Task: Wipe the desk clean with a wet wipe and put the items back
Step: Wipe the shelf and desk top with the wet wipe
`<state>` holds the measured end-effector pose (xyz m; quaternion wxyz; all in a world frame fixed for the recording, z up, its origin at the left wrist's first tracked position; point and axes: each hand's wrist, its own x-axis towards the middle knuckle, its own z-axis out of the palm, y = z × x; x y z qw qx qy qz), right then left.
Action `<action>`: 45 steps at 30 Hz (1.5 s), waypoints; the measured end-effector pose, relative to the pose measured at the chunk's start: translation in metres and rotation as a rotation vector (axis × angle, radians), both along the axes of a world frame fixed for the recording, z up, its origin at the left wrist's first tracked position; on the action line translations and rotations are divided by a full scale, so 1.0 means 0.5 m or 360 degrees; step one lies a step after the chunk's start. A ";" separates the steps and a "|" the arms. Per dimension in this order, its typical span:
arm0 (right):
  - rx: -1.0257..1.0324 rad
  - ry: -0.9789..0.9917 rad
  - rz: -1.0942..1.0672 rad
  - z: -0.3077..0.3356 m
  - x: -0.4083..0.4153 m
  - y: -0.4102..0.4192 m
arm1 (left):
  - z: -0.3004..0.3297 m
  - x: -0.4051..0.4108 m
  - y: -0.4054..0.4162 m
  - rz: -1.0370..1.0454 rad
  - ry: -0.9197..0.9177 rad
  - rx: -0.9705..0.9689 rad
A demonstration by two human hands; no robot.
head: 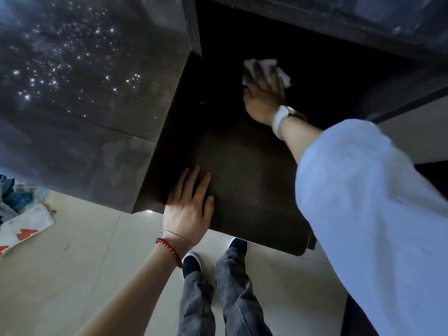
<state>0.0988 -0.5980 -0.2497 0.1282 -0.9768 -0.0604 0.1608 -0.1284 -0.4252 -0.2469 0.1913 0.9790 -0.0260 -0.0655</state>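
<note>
A dark brown desk top point(242, 146) fills the middle of the head view, bare of items. My right hand point(263, 98) reaches to its far part and presses a crumpled white wet wipe point(269, 66) flat against the surface, fingers spread over it. A white watch sits on that wrist, and a pale blue sleeve covers the arm. My left hand point(190, 204) lies flat near the desk's front left corner, palm down, fingers apart, holding nothing. It wears a red bead bracelet and a thin chain.
A dark cabinet side point(84, 93) with glinting specks rises at the left. A dark raised ledge point(339, 27) borders the desk's far side. Pale floor tiles point(72, 275) lie below, with a white cloth with red shapes point(21, 231) at far left. My legs and shoes stand under the front edge.
</note>
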 end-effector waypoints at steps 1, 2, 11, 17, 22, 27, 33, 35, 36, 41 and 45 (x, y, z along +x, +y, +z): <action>-0.0007 0.0032 -0.0104 0.005 -0.013 -0.028 | 0.000 0.000 -0.001 0.0003 0.0013 0.0003; -0.0027 0.0075 -0.0209 0.010 -0.032 -0.055 | 0.001 0.001 -0.002 -0.0002 0.0020 0.0009; -0.0004 -0.0040 -0.0035 0.015 -0.317 -0.048 | 0.009 0.002 -0.002 -0.0033 0.0057 0.0052; 0.0038 -0.0165 0.0747 0.008 -0.540 -0.045 | 0.028 0.005 -0.006 -0.0067 0.0149 0.0052; 0.0020 -0.0158 -0.0151 0.014 -0.429 -0.148 | 0.039 0.007 -0.007 -0.0090 0.0184 0.0063; 0.0089 -0.0242 -0.0335 0.016 -0.540 -0.127 | 0.045 -0.006 -0.007 -0.0098 0.0246 0.0154; 0.0243 -0.0236 -0.0164 0.036 -0.673 -0.044 | 0.071 -0.081 -0.005 -0.0067 0.0435 0.0187; 0.0413 -0.0156 -0.0263 0.044 -0.646 -0.031 | 0.080 -0.111 0.005 -0.0039 0.0497 0.0201; 0.0471 -0.0129 -0.0284 0.048 -0.629 -0.023 | 0.086 -0.127 0.012 -0.0020 0.0517 0.0213; 0.0877 0.0036 -0.0405 0.115 -0.563 0.054 | 0.157 -0.162 0.056 0.0115 0.0649 0.0170; 0.1101 -0.0221 -0.0606 0.225 -0.523 0.126 | 0.239 -0.161 0.109 0.0043 0.0454 0.0057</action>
